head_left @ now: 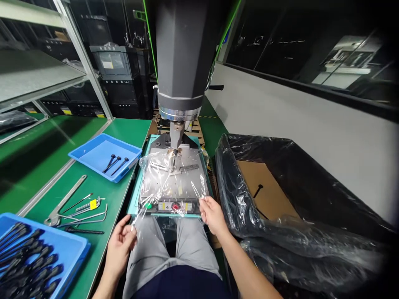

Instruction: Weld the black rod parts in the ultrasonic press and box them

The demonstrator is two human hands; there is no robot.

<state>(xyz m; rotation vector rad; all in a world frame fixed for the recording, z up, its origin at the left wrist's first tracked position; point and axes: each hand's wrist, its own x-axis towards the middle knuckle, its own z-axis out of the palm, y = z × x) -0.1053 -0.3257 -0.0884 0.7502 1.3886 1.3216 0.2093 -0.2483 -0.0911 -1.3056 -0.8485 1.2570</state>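
A clear plastic bag [156, 176] is spread over the front of the press machine's metal base plate [190, 182]. My left hand [121, 238] pinches its near left corner, and my right hand [213, 214] grips its right edge. Through the film show the red button [176, 206] and the green button [147, 205] on the front panel. Above the plate hangs the machine's dark grey head [181, 54] with a metal tool tip [176, 135]. A small dark part stands upright beneath the tip, partly blurred by the film's glare.
On the green bench at left lie a blue tray [106, 145] with several black bolt-like parts, an adjustable wrench [67, 201], hex keys [93, 205] and a fuller blue tray [82, 245]. At right stands a plastic-lined box [230, 187] holding cardboard [264, 178] and black parts.
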